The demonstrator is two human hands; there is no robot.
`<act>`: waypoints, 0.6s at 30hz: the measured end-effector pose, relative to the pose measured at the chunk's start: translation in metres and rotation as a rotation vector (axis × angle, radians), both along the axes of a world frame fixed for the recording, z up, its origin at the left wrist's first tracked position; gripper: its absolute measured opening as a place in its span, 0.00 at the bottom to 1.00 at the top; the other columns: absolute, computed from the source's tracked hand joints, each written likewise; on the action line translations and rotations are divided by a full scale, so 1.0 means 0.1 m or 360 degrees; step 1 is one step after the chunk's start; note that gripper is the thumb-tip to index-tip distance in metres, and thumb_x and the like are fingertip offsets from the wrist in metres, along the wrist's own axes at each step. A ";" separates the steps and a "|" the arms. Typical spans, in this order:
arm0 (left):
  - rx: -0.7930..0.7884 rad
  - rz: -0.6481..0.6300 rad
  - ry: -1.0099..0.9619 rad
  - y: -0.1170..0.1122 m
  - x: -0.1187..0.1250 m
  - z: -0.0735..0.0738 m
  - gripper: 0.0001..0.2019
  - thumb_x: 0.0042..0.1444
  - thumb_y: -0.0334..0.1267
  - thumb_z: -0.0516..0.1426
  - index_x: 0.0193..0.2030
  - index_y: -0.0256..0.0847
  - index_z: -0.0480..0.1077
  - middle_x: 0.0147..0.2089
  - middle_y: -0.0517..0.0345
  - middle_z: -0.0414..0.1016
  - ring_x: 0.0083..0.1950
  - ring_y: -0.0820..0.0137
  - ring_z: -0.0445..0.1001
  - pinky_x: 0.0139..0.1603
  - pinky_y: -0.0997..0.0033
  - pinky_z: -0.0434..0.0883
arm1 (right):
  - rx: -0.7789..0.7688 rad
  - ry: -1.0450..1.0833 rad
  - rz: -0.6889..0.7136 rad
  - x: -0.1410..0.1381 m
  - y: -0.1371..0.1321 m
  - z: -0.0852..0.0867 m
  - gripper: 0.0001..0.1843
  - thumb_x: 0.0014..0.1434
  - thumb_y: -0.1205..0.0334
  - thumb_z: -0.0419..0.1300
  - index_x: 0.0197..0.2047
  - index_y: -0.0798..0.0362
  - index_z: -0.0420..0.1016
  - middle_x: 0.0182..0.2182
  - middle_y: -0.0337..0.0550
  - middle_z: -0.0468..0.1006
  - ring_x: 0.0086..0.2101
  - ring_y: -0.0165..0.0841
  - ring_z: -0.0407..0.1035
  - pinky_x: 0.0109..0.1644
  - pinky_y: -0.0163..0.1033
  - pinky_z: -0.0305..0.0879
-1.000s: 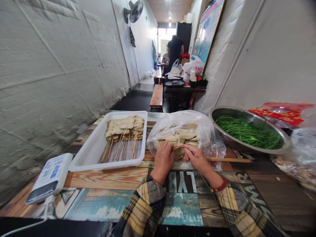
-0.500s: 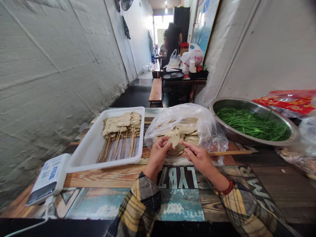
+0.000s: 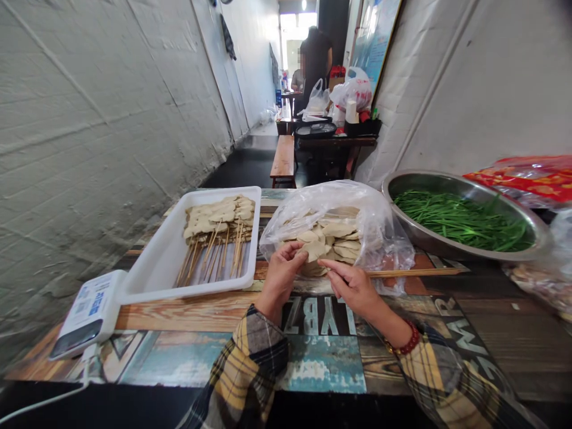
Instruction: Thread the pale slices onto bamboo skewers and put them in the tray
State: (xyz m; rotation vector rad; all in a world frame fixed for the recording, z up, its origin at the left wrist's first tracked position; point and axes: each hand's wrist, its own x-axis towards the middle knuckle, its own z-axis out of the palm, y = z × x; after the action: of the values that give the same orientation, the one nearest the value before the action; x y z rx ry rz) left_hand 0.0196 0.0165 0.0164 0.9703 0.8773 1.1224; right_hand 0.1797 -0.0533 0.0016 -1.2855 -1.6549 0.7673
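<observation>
My left hand [image 3: 281, 275] pinches a pale flat slice [image 3: 315, 250] lifted from the heap in the clear plastic bag [image 3: 357, 220] in front of me. My right hand [image 3: 351, 285] is closed in a pinch beside it, fingertips near the slice, on a thin bamboo skewer [image 3: 415, 273] that runs off to the right along the table. To the left stands a white tray [image 3: 156, 268] with several slices threaded on skewers [image 3: 218, 223].
A steel bowl of green stalks [image 3: 460, 220] sits at the right, with red and clear bags [image 3: 531, 179] beside it. A white device with a cable [image 3: 84, 313] lies at the left table edge. A white wall runs on the left. A person stands far down the aisle by a bench and table.
My left hand has lifted one slice out of the heap in the bag, and my right hand has come up beside it. The camera has tilted down a little.
</observation>
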 end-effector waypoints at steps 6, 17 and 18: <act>0.0066 0.0020 0.0042 0.01 -0.01 -0.01 0.13 0.42 0.38 0.66 0.36 0.39 0.74 0.32 0.61 0.75 0.26 0.78 0.67 0.28 0.77 0.63 | 0.0050 -0.0108 0.0013 -0.03 -0.01 0.04 0.22 0.63 0.61 0.49 0.54 0.57 0.76 0.15 0.36 0.68 0.20 0.31 0.66 0.28 0.34 0.63; 0.0123 0.0049 0.0046 0.02 -0.03 -0.03 0.14 0.43 0.38 0.65 0.38 0.38 0.74 0.36 0.59 0.77 0.32 0.75 0.72 0.34 0.76 0.67 | 0.0028 -0.0123 0.0003 -0.04 0.00 0.03 0.22 0.62 0.61 0.49 0.54 0.55 0.76 0.17 0.39 0.71 0.24 0.34 0.70 0.29 0.35 0.65; 0.0129 0.0048 0.0056 0.02 -0.03 -0.03 0.14 0.43 0.38 0.65 0.38 0.39 0.74 0.36 0.59 0.77 0.32 0.75 0.71 0.34 0.76 0.67 | 0.0029 -0.0126 0.0009 -0.04 0.00 0.03 0.22 0.62 0.60 0.49 0.54 0.55 0.76 0.17 0.39 0.72 0.24 0.34 0.70 0.29 0.35 0.65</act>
State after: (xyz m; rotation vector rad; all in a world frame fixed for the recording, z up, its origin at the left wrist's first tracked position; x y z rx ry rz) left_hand 0.0164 0.0181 0.0136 1.0493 0.8831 1.1767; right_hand 0.1757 -0.0532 0.0041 -1.3138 -1.7254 0.7111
